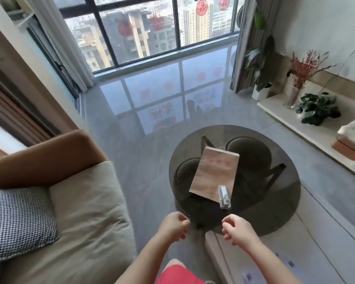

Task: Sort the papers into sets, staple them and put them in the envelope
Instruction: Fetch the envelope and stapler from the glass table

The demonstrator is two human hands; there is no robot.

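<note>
Here the left hand (173, 226) and the right hand (237, 229) hang side by side in the air at the near edge of the round smoked-glass table (285, 212), fingers loosely curled and gripping nothing, neither one touching the glass. Their placement suggests a person poised before the table, either about to reach in or just clear of it; which of the two cannot be told.

Just beyond the hands, on the glass, lies the flat brown kraft-paper envelope (213, 173), its long side running away from the person and slightly skewed. A row of faint red marks crosses its upper part, too blurred to read, and a small loop shows at its far edge. The small translucent grey stapler (224, 196) rests on the envelope's near right corner, probably parked there to stay within reach. No loose papers show on the table; whether they are already inside the envelope cannot be seen.
</note>
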